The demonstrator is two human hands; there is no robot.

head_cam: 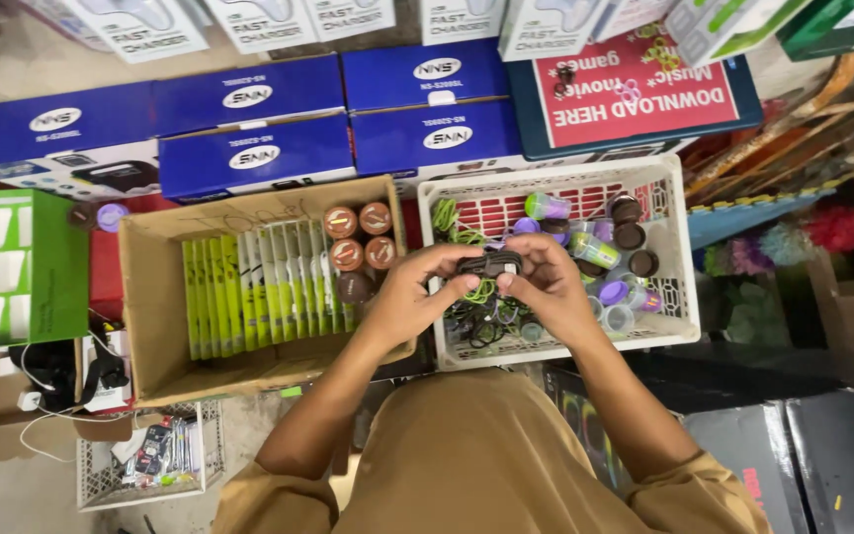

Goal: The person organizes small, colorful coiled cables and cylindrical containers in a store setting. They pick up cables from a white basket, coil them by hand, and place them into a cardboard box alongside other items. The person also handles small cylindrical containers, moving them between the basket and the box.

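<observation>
My left hand (pixel 415 293) and my right hand (pixel 550 283) meet over a white plastic basket (pixel 672 208), both gripping a small black gadget (pixel 488 263) with a green cable (pixel 481 291) looped under it. Inside the basket lie tangled green and black cables (pixel 455 233) and several small capped containers (pixel 593 249) in purple, green and dark colours. To the left stands an open cardboard box (pixel 150 326) with a row of green flat packs (pixel 259 287) and brown round tins (pixel 360 237).
Blue product boxes (pixel 249 153) are stacked beyond the cardboard box, white boxes further back. A green carton (pixel 17 267) sits at left, a small white crate (pixel 150 460) with oddments below it, dark boxes (pixel 793 455) at right.
</observation>
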